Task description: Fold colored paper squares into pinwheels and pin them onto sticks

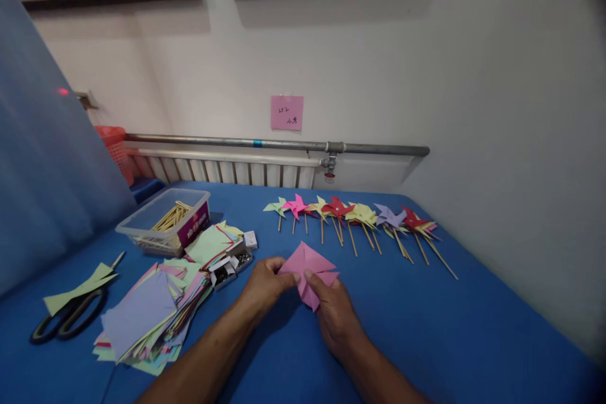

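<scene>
A pink paper square with slits cut in from its corners is held up between my two hands, above the blue tabletop. My left hand pinches its left side, thumb on top. From the lower right, my right hand grips it with the thumb pressed near the centre. The fingers underneath the paper are hidden. Left of my hands lies a stack of coloured paper squares. Small boxes of metal pins sit beside the stack.
Finished paper pinwheels on sticks lie in a row at the back right. A clear plastic tub of wooden sticks stands at the back left. Black-handled scissors lie at the left under a cut green paper. A metal pipe runs along the wall.
</scene>
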A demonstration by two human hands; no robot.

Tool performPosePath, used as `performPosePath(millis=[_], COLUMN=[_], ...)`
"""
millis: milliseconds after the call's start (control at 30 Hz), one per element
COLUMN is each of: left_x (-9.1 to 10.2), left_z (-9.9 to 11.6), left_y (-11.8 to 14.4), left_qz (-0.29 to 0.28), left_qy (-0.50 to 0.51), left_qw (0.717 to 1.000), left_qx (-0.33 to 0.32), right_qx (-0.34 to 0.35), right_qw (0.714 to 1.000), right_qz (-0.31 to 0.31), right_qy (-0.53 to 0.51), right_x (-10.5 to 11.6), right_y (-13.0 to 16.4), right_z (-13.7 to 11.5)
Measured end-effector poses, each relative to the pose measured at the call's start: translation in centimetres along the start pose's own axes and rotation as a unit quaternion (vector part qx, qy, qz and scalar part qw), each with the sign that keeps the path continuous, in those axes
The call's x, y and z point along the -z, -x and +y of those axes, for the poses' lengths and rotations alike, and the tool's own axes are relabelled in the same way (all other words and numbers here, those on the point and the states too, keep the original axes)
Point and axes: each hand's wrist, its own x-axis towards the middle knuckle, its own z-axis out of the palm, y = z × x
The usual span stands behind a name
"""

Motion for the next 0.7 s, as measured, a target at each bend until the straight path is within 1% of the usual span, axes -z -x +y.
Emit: performPosePath(millis=[100,233,333,567,700], left_x=[0.26,0.36,0.14,-0.21,-0.21], left_z=[-0.08,-0.09,-0.1,0.21,0.34], left_y=[-0.21,-0.23,-0.05,0.14,0.15], left_qz=[0.003,-0.034,-0.055,-0.022,-0.012], left_qy=[0.025,0.038,0.041,0.045,0.052], left_qw=[1.0,0.999,0.998,0.999,0.999], left_qx=[-0.015,-0.01,-0.004,0.002,-0.004], right_qx=[-0.004,-0.005,-0.012,-0.03,-0.022], right_qw=[1.0,0.999,0.999,1.0,1.0], right_qz=[0.001,-0.011,-0.015,-0.002,-0.019], right_qy=[0.011,0.034,0.029,-0.001,-0.005], right_x=[0.22,0.58,0.68,0.63,0.37], right_y=[0.03,-0.03,-0.13,-0.33,-0.16], right_z=[0.1,0.24,0.25,0.1,-0.27])
